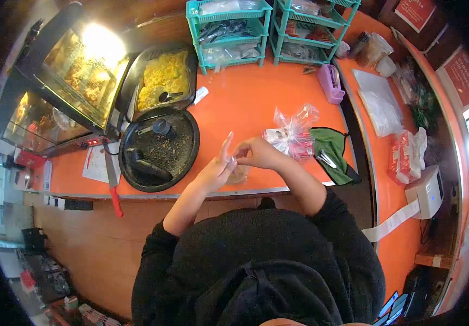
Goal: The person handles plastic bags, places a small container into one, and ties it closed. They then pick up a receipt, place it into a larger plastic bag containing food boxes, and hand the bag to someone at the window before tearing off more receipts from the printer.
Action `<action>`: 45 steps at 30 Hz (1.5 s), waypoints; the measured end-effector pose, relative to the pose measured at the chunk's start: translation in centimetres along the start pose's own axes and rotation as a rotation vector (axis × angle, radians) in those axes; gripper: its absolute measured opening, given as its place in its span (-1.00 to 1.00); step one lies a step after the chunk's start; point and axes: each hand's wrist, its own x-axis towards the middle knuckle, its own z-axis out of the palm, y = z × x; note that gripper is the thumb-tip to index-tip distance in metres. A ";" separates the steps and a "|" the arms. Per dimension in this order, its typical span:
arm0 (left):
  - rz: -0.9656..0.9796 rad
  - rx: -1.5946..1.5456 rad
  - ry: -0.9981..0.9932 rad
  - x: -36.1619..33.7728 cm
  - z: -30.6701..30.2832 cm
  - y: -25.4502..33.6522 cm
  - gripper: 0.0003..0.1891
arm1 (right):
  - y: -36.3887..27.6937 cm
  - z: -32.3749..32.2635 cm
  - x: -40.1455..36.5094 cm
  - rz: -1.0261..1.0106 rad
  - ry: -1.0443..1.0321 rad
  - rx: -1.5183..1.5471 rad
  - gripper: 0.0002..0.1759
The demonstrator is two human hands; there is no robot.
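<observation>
Just above the front edge of the orange counter point(229, 117), both my hands meet. A small clear plastic bag point(238, 175) with something tan showing through hangs under them. My left hand point(216, 173) pinches at the bag's top, one finger stretched upward. From the right, my right hand point(260, 154) closes thumb and fingertips at the same spot. The fingers hide the exact grip. To the right lies a clear-wrapped pack with red and white print point(294, 142), apart from my hands, beside a green cloth point(332, 154) with a white item on it.
A round black tray point(187, 157) with dark loose bits and scoops stands left, a tray of yellow food point(164, 73) behind it. A red-handled knife point(116, 200) overhangs the edge near a lit display case point(82, 81). Teal racks point(229, 32), a purple tape dispenser point(330, 84) and a receipt printer point(425, 191) surround.
</observation>
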 end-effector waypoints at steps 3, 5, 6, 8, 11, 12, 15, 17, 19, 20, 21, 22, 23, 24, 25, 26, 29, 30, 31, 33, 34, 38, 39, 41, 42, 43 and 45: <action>-0.026 -0.019 0.031 0.1 -0.3 -0.1 -0.35 | 0.0 0.1 0.3 0.005 0.066 -0.044 -0.81; -0.054 -0.086 0.062 0.2 -1.0 -0.4 -0.40 | 0.6 0.1 0.8 0.017 0.169 0.071 -0.82; -0.118 -0.252 0.090 0.2 -1.1 -2.2 -0.41 | 0.7 0.2 0.8 -0.002 0.154 0.166 -0.83; -0.248 -0.584 0.143 0.1 -0.8 -6.0 -0.43 | 0.7 0.5 1.0 -0.041 0.123 0.357 -0.84; -0.329 -0.694 0.085 0.1 -0.8 -6.1 -0.43 | -1.2 2.7 0.0 0.009 0.159 0.503 -0.85; -0.356 -0.685 0.103 0.1 -0.8 -5.5 -0.42 | -1.5 3.6 -0.3 0.008 0.157 0.439 -0.85; -0.433 -0.659 0.147 -0.4 -0.8 -3.9 -0.39 | 0.5 6.6 -0.3 -0.068 0.172 0.401 -0.82; -0.469 -0.636 0.165 -0.7 -0.7 -4.9 -0.37 | 0.8 6.8 -0.1 -0.087 0.220 0.315 -0.81; -0.457 -0.699 0.173 -1.2 -0.8 -5.3 -0.35 | 0.9 6.7 -0.2 -0.087 0.245 0.199 -0.80; -0.451 -0.730 0.177 -1.3 -0.8 -5.2 -0.34 | 0.8 6.4 -0.3 -0.076 0.246 0.125 -0.79; -0.422 -0.696 0.176 -1.4 -0.7 -5.0 -0.33 | 0.6 6.0 -0.4 -0.065 0.247 0.051 -0.78; -0.391 -0.661 0.175 -1.3 -0.8 -4.3 -0.32 | -0.1 5.6 -0.5 -0.080 0.324 -0.100 -0.76; -0.360 -0.626 0.174 -1.3 -0.8 -3.7 -0.31 | -1.1 5.0 -0.6 -0.094 0.401 -0.252 -0.74; -0.363 -0.577 0.149 -1.4 -1.0 -3.3 -0.31 | -1.6 4.7 -0.6 -0.109 0.475 -0.405 -0.71; -0.365 -0.528 0.124 -1.5 -1.1 -2.8 -0.31 | -1.7 4.6 -0.6 -0.058 0.404 -0.392 -0.71; -0.365 -0.480 0.096 -1.7 -1.2 -2.2 -0.31 | -1.7 4.5 -0.5 -0.006 0.333 -0.380 -0.70; -0.215 0.218 0.119 -1.6 -1.4 0.6 -0.40 | -1.9 4.5 -0.2 0.191 0.133 -0.540 -0.66; -0.153 0.175 0.159 -1.6 -0.9 0.5 -0.47 | -1.9 4.4 -0.3 0.286 0.088 -0.631 -0.64; -0.079 0.122 0.183 -1.8 -0.6 0.2 -0.54 | -1.9 4.1 -0.6 0.168 0.129 -0.711 -0.72; 0.017 0.372 0.247 -1.6 -0.3 1.1 -0.77 | 0.7 5.7 -0.6 -0.107 0.378 -0.821 -0.83; 0.032 0.245 0.290 -1.3 0.2 2.1 -0.83 | 1.6 6.3 0.0 -0.169 0.306 -0.898 -0.84; 0.091 0.212 0.305 -2.5 0.9 -2.4 -0.83 | 3.4 8.2 0.6 -0.146 0.343 -0.856 -0.74; 0.073 0.067 0.332 -2.5 1.4 -2.6 -0.80 | 3.8 8.4 0.6 -0.144 0.328 -0.805 -0.78; 0.127 0.037 0.415 -2.5 2.5 -2.9 -0.76 | 3.1 7.9 0.1 -0.160 0.342 -0.726 -0.81; 0.212 0.146 0.480 -2.3 2.8 -3.3 -0.73 | 2.3 7.8 -0.5 -0.174 0.369 -0.704 -0.81; 0.294 0.252 0.555 -2.3 2.8 -4.2 -0.71 | 2.0 7.5 -0.7 -0.192 0.388 -0.684 -0.81; 0.317 0.300 0.396 -2.6 1.6 -6.9 -0.72 | 3.5 7.4 0.4 -0.201 0.344 -0.608 -0.75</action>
